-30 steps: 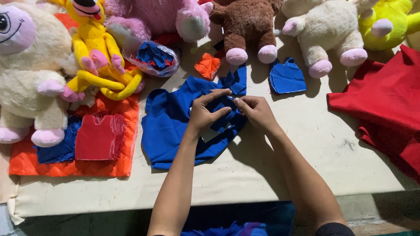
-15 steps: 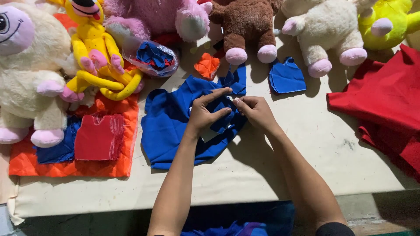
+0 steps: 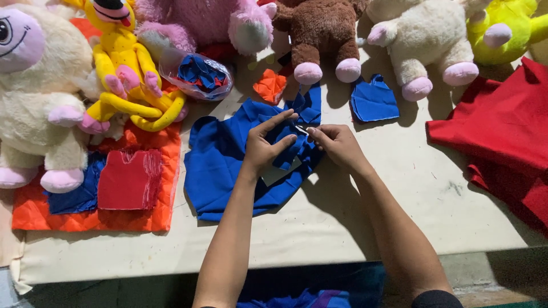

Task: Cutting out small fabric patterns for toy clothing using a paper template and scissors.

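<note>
head: blue cloth [image 3: 222, 165] under both hands

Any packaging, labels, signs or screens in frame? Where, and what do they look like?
Clear plastic bag: upper left of the table, beside the yellow plush toy; rounded, transparent, stuffed with blue and red fabric pieces.
No labels, signs or screens visible.

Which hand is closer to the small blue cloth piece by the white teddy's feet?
Right. The right hand lies just left of and below the small blue cloth piece. The left hand rests farther left on the big blue cloth.
</note>
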